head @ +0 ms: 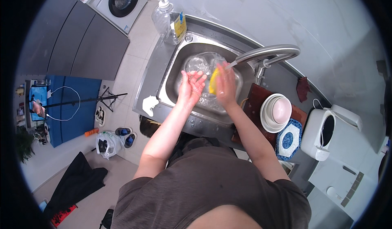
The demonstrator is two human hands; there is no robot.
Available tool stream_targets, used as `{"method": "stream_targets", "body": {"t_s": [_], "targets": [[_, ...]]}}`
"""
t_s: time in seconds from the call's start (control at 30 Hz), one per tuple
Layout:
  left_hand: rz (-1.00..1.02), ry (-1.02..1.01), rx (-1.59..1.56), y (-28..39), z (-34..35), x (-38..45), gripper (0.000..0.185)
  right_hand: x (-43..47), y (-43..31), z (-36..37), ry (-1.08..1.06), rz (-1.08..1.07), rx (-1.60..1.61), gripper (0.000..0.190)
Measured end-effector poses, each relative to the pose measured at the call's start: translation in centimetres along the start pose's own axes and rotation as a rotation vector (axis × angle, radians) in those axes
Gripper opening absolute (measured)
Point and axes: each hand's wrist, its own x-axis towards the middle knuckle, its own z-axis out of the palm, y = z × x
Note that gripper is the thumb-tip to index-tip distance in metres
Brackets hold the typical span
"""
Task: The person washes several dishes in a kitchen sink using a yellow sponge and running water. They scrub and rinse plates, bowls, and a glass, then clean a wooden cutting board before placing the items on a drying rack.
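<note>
Over the stainless steel sink [173, 85], my left hand [192, 89] is palm up with its fingers apart and nothing in it. My right hand [226, 86] is blurred and holds a yellow sponge or cloth [213, 81] against its palm side, facing my left hand. Just above my right fingers is the spout of the curved metal faucet [266, 51], and water seems to run from it. Below both hands, a clear round bowl [196, 63] lies in the basin, its near part hidden by the hands and splashing water.
Right of the sink, stacked bowls [281, 111] and a blue-and-white plate [288, 139] rest by a brown board [255, 101]. A white rice cooker [318, 134] stands beyond. A clear pump bottle [165, 20] stands at the sink's left corner; a crumpled white tissue [150, 105] lies nearer.
</note>
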Motion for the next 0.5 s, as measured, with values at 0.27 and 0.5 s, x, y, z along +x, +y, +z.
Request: {"method": "stream_targets", "body": {"t_s": [0.27, 0.5], "targets": [[-0.075, -0.056, 0.505, -0.7, 0.9, -1.8, 0.05, 6.1, 1.5, -1.7, -0.52, 0.26, 0.207, 0.042], [-0.121, -0.249, 1.022, 0.1, 3.7, -1.9, 0.054, 6.0, 2.0, -1.2, -0.361, 0.051, 0.054, 0.034]]}}
